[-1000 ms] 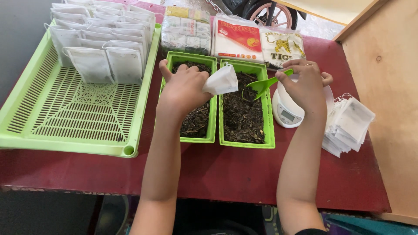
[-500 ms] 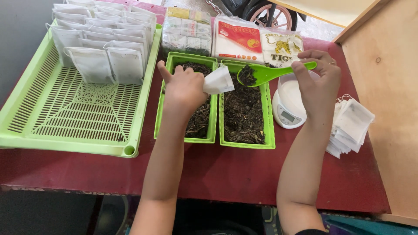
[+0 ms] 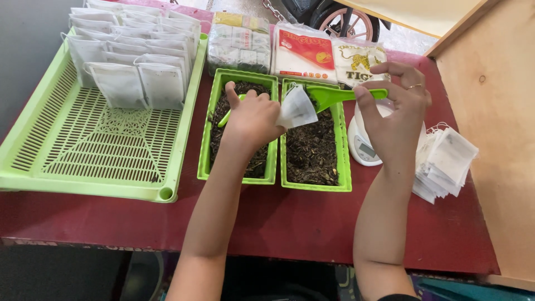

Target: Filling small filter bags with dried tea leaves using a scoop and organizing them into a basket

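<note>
A small white bag [image 3: 297,107] is pinched at its near edge by the left hand [image 3: 253,116], fingers closed on it, so that the bag juts out to the right of the grip, above the wall between the two bins. A green scoop [image 3: 339,95] is held by its handle in the right hand [image 3: 397,108], thumb and fingertips closed narrowly on the far end; the scoop's bowl lies left of that grip and meets the bag's mouth. Whether the bowl is already inside the mouth cannot be told, since the bag hides it.

For the step to go well, the bag's mouth should be kept spread by the pinching fingers and turned toward the scoop, and the scoop should be tipped slowly by a roll of the wrist, so that the dark leaf slides in rather than over the lip. Both should be kept above the right bin [image 3: 312,146], below the grip, so that any spill is caught there. The left bin [image 3: 239,131] lies under the left wrist.

A white scale [image 3: 363,142] sits just under the right hand; a stack of empty bags [image 3: 446,163] lies to its right, and a tray [image 3: 89,139] with filled bags lies well left of the left hand.
</note>
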